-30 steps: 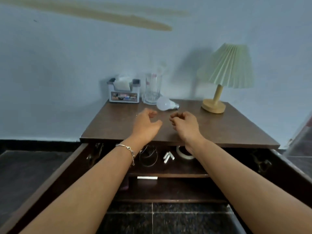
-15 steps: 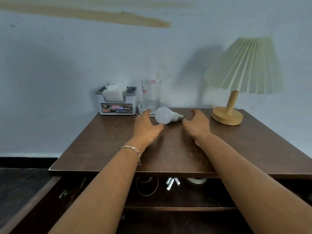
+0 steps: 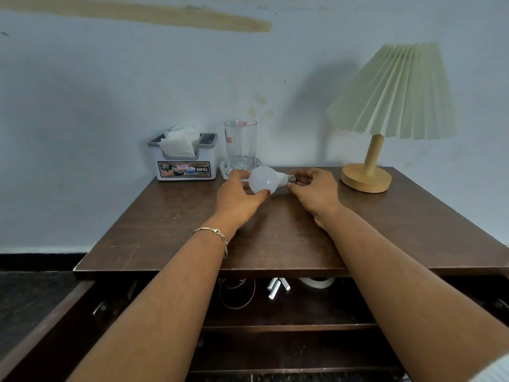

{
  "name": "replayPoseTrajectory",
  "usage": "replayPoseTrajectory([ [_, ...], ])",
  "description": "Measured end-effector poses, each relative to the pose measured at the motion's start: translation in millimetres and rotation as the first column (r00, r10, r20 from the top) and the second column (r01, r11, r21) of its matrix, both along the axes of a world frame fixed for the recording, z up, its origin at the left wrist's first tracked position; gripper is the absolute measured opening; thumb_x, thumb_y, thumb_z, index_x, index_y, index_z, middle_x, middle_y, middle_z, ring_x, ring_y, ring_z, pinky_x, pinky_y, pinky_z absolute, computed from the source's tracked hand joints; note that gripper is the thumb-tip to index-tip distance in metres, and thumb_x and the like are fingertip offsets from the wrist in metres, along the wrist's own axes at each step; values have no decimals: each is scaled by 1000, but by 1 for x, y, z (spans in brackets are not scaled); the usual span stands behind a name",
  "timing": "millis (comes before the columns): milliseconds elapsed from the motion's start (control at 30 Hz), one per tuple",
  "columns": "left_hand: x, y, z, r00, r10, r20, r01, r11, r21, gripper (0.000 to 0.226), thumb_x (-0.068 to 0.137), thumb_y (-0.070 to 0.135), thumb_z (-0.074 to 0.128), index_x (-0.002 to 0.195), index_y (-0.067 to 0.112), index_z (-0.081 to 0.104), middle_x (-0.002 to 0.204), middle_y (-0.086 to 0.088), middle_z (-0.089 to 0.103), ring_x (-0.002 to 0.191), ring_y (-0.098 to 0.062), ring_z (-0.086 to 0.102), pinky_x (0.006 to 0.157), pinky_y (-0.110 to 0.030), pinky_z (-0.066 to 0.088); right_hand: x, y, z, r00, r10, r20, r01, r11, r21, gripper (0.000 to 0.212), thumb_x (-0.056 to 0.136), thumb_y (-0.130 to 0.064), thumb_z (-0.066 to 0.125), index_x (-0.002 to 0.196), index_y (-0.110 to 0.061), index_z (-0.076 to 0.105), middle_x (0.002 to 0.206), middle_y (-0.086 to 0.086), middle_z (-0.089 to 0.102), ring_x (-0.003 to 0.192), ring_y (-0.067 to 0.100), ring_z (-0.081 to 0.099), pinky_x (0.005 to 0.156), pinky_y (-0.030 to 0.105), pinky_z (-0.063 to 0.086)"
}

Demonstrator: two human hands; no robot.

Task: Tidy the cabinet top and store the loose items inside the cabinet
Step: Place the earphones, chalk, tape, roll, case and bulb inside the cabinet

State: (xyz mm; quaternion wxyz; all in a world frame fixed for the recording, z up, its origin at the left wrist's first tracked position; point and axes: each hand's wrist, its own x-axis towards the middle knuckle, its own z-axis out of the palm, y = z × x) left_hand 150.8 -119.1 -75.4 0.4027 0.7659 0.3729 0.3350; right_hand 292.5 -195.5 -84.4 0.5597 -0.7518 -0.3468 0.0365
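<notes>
fingers (image 3: 238, 175) of the left hand (image 3: 237, 199) curl round the globe of the light bulb (image 3: 261, 179) while the right hand (image 3: 316, 194) pinches its metal base, the bulb lying sideways on, or perhaps just off, the worktop (image 3: 165, 230) in front of the glass (image 3: 241, 144).

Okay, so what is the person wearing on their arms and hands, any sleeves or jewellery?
Both forearms are bare, with no sleeves in view. The left wrist carries a thin chain bracelet with a small bar link. The left hand has a thumbnail painted red. Nothing clear shows on the right hand.
</notes>
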Motion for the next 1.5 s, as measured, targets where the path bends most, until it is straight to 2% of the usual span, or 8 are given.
replayPoseTrajectory([
  [200, -20, -31, 2, 980, -58, 190, 86, 985, -147, 53, 78, 24, 78, 121, 16, 48, 114, -4, 63, 98, -14, 60, 85, -25, 47, -25, -30, 4, 986, 91, -139, -87, 996, 34, 41, 80, -5, 73, 120, -8, 64, 114, 10, 68, 103, 19, 65, 98, 36, 51],
  [400, -52, -54, 4, 963, -84, 257, 168, 931, -325, 47, 77, 38, 77, 109, 22, 47, 111, -6, 61, 99, -19, 65, 95, -37, 52, -57, -67, 17, 962, 187, -197, -176, 982, 71, 46, 74, -3, 80, 117, -8, 65, 115, 10, 63, 107, 21, 63, 95, 32, 52],
  [533, -79, -77, 14, 942, -103, 319, 239, 874, -423, 51, 80, 39, 74, 116, 17, 44, 112, -5, 57, 99, -15, 61, 97, -36, 52, -75, -93, 31, 944, 245, -223, -223, 968, 119, 42, 71, -4, 83, 110, -5, 66, 106, 11, 64, 102, 20, 62, 87, 26, 55],
  [767, -129, -108, 23, 908, -157, 388, 336, 827, -452, 50, 80, 34, 74, 120, 24, 46, 111, -7, 65, 98, -21, 69, 84, -33, 55, -112, -135, 48, 810, 386, -441, -329, 922, 204, 23, 78, 1, 74, 99, -4, 65, 114, 24, 64, 105, 32, 67, 87, 33, 57],
  [1000, -169, -115, 22, 882, -314, 350, 461, 724, -513, 46, 80, 28, 74, 121, 21, 53, 113, -11, 67, 86, -18, 67, 72, -27, 55, -132, -163, 47, 704, 455, -546, -429, 884, 184, 31, 82, 2, 69, 112, 5, 60, 111, 22, 65, 89, 23, 71, 77, 25, 59],
  [1167, -179, -123, 13, 883, -368, 291, 468, 654, -594, 39, 83, 26, 71, 117, 16, 54, 112, -16, 65, 82, -18, 66, 67, -26, 55, -136, -180, 33, 662, 435, -610, -499, 864, 74, 26, 80, 0, 71, 103, -1, 61, 102, 18, 70, 93, 24, 71, 82, 29, 59],
  [1333, -179, -133, -1, 869, -480, 116, 428, 615, -663, 34, 85, 20, 66, 116, 14, 56, 115, -16, 63, 86, -21, 66, 68, -27, 54, -132, -195, 8, 628, 403, -666, -552, 833, -16, 40, 71, -4, 74, 109, 2, 62, 101, 17, 71, 92, 24, 71, 78, 25, 59],
  [1500, -167, -135, -39, 847, -531, -22, 349, 587, -731, 27, 86, 18, 65, 111, 13, 59, 110, -12, 64, 91, -24, 65, 68, -27, 56, -118, -200, -46, 589, 338, -734, -531, 846, -36, 28, 84, 6, 63, 112, 4, 62, 101, 19, 70, 85, 21, 73, 75, 22, 59],
])
